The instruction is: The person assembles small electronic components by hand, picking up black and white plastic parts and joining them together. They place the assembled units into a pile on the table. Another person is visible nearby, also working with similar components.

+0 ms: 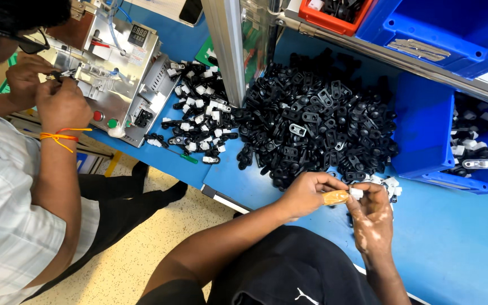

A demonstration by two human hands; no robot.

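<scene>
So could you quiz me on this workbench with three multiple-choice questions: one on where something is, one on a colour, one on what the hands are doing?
1. Where does the big heap of black plastic parts lie?
A. On the blue table top
B. On the floor
C. In the red bin

2. What colour is the small piece pinched at the person's fingertips?
A. Green
B. White
C. Red

3. How are the left hand and right hand placed?
A. Far apart
B. Flat on the table
C. Brought together on the small piece

Answers: 1 A, the heap rests on the blue table. 2 B, it shows white against the fingers. 3 C, both sets of fingertips meet at it.
</scene>
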